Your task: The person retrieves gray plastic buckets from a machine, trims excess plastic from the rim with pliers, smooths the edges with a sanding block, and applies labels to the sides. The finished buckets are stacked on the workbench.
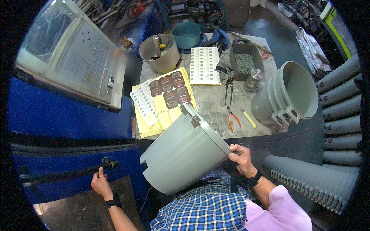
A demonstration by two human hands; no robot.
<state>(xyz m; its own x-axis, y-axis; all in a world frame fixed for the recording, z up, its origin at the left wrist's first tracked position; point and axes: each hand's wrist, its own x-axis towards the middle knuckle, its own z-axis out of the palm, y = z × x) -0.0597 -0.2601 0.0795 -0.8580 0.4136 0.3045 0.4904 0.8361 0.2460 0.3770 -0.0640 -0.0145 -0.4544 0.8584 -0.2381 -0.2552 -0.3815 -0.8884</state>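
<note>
A grey-green plastic bucket [185, 150], tilted on its side, is in front of my body. My right hand [243, 158] pinches its rim, thumb on the near side. Dark clip-like pieces show at the rim's far end. Off to the left, my left hand [101, 184] is at the black handle bar [69, 172] on the blue machine, thumb up and fingers curled; the fingers are partly hidden. Beyond the bucket, a sheet of dark brown stickers [169, 89] lies on yellow backing, several labels peeled off.
The worktable [208, 104] bears a second bucket [283, 94], a bin of grey pieces [244, 61], a glass jar [253, 81], orange-handled pliers [232, 119], a yellow cutter [249, 119] and a tub [158, 54]. Stacked buckets [308, 177] lie at right; a control panel [83, 57] stands left.
</note>
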